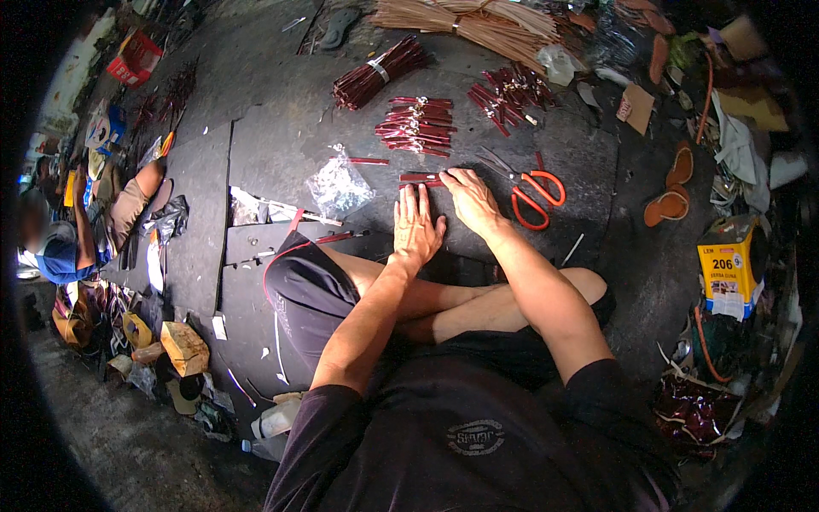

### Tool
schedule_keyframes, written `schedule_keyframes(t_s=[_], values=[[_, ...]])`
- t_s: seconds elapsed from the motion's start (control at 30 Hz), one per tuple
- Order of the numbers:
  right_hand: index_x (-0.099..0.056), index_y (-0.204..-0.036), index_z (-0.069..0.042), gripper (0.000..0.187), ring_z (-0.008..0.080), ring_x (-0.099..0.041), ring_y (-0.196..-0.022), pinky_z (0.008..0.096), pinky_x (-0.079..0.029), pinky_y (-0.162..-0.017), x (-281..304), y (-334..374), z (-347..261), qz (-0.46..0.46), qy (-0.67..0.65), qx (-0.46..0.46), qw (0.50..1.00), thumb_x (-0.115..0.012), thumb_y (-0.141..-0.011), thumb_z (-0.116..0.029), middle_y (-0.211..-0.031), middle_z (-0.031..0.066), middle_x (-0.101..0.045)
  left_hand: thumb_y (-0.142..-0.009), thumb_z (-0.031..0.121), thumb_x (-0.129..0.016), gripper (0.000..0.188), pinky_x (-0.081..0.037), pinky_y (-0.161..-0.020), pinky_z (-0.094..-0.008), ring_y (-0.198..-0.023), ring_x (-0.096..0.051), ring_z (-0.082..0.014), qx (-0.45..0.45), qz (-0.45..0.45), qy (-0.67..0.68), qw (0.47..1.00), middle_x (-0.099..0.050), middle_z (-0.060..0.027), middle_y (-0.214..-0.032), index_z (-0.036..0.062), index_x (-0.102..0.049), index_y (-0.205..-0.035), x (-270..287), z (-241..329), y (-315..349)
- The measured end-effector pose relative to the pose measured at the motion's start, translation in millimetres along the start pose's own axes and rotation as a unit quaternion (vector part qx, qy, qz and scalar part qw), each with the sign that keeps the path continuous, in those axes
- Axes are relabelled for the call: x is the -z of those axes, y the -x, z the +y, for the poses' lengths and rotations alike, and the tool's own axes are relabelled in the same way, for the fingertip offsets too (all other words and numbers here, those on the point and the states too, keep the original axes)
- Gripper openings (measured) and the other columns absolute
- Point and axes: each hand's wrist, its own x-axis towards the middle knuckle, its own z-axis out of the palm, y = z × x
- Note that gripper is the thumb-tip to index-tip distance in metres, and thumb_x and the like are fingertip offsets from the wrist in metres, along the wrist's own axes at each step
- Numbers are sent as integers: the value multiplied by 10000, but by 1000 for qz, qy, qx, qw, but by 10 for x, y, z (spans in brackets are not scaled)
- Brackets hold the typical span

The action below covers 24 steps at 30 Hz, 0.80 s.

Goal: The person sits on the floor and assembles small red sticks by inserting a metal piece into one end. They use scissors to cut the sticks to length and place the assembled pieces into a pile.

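Observation:
Short dark red glossy strips (420,179) lie side by side on the black mat in front of me. My left hand (416,229) is open, its fingers stretched out and their tips resting on the near edge of these strips. At their right end, my right hand (471,200) has bent fingers closed on a strip; its thumb is partly hidden. Just right of that hand lie scissors (533,200) with orange handles, blades spread. Left of my hands is a clear plastic bag (339,183) of small shiny pieces, with a single red strip (368,161) beside it.
Beyond my hands lie a stack of red strips with metal fittings (415,126), another such pile (509,96) and a tied dark red bundle (380,72). Long tan strips (465,21) lie farthest. Orange sandals (670,188) and a yellow container (729,264) are right; another person (64,247) sits left.

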Motion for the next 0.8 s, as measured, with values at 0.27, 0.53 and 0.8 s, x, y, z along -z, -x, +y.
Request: schedule_keyframes(t_s=[0.27,0.53,0.8], values=[[-542,-1310,-20,426,342,-501,-1213,419,-412,-1043,25,-17,-7,-24,-6,-4,1000,-465,-891,-27,-1315,178,-534,-879,401,-534,803,-237,-1132,-571,-1425,-208,-436,-14,16,-51,998,-75,-250,-1582,-81,-268,-1463,-10,34,-17],[-547,-1305,-12,416,350,-496,-1227,420,-412,-1048,37,-24,-24,-21,-18,-12,1000,-454,-900,-29,-1327,187,-526,-884,414,-516,807,-231,-1132,-573,-1441,-182,-416,4,-18,-66,998,-109,-237,-1582,-53,-243,-1484,38,52,-38],[-535,-1318,-17,435,359,-482,-1247,420,-400,-1067,96,-21,-71,-40,-9,-17,999,-457,-890,-17,-1337,200,-514,-883,410,-517,815,-221,-1141,-564,-1453,-162,-402,14,-26,-55,998,-115,-236,-1583,-44,-223,-1492,52,66,-37]])
